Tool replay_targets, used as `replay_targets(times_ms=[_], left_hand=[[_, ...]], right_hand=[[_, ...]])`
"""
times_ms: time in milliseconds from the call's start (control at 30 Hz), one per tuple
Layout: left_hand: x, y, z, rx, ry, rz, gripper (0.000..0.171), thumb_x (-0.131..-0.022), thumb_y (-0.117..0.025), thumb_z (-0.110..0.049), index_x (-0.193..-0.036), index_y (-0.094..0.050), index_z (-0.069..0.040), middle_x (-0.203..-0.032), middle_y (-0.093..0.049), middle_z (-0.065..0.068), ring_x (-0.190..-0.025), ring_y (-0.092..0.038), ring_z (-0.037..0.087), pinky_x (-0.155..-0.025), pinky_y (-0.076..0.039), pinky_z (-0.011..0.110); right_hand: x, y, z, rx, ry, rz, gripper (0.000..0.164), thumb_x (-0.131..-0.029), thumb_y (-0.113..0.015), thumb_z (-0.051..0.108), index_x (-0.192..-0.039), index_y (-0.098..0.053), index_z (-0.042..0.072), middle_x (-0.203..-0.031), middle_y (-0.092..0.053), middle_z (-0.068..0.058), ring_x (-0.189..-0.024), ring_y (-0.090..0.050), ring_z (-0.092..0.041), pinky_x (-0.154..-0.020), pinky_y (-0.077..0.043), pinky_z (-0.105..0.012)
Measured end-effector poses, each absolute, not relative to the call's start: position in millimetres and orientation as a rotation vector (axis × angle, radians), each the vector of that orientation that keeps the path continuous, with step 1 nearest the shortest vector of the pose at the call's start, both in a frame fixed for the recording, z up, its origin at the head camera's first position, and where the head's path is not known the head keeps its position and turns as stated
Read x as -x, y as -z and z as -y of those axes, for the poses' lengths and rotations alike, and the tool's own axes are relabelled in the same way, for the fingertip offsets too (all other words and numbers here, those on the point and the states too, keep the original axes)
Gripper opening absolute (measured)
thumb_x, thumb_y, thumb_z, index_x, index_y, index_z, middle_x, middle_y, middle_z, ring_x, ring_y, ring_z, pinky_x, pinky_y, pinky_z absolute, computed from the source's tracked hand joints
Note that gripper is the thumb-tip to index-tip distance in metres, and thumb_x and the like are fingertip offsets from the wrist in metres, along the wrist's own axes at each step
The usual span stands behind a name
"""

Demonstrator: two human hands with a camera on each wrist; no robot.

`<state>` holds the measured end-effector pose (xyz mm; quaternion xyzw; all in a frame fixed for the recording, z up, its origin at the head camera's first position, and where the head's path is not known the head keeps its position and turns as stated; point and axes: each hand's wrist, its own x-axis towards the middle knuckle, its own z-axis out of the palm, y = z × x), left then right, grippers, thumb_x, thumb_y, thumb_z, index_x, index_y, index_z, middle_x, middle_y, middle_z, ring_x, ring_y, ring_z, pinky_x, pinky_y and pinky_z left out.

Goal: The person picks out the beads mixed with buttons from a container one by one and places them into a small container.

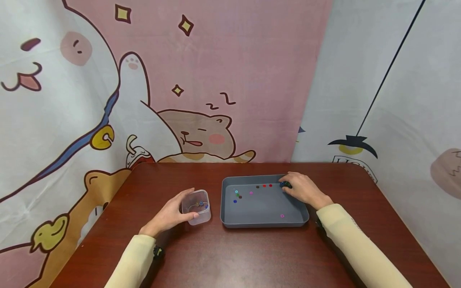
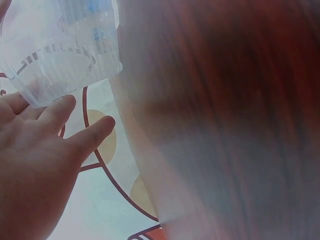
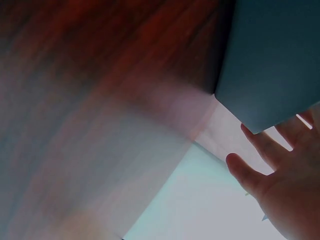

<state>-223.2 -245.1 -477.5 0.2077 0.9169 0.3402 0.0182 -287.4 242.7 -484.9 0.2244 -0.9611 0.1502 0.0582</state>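
Note:
In the head view my left hand (image 1: 172,210) grips a small clear plastic box (image 1: 204,217), thumb on the near side and fingers on the far side. A few small beads (image 1: 201,203) lie inside, blue and brownish ones among them. My right hand (image 1: 304,189) reaches into the far right part of a grey tray (image 1: 264,225). Its thumb and forefinger are right at some dark blue and green beads (image 1: 286,184); I cannot tell whether they pinch any. In the right wrist view the tray hides part of the fingers (image 3: 270,147).
Loose beads are scattered in the tray: two red ones (image 1: 267,185), a pink ring (image 1: 282,216), a blue one (image 1: 235,201) and several at the left. The tray stands on a brown wooden table (image 1: 237,256). A cartoon-printed cloth (image 1: 266,80) hangs behind.

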Motion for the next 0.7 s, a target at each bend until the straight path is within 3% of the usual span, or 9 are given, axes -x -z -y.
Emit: replay_targets(times_ms=[300,700], left_hand=[[222.5,476.6,244.2,-0.640,-1.056,-2.847,0.097,-0.083,-0.082,-0.056,-0.159,-0.041,-0.012,-0.159,-0.044,0.009,-0.140,-0.048,0.031,-0.111,-0.040,0.060],[222.1,477.5,244.1,-0.633,-1.066,-2.843,0.097,-0.083,-0.083,-0.055,-0.159,-0.040,-0.012,-0.159,-0.044,0.010,-0.139,-0.048,0.032,-0.110,-0.040,0.062]], right_hand=[[288.5,485.6,-241.3,-0.688,-0.428,2.916,0.032,-0.094,-0.076,0.013,-0.125,-0.074,0.003,-0.130,-0.069,-0.018,-0.137,-0.049,-0.045,-0.108,-0.040,-0.064],[286.0,486.7,-240.2,-0.657,-0.416,2.932,0.035,-0.093,-0.077,0.014,-0.127,-0.073,0.006,-0.132,-0.066,-0.019,-0.137,-0.048,-0.045,-0.108,-0.029,-0.076]])
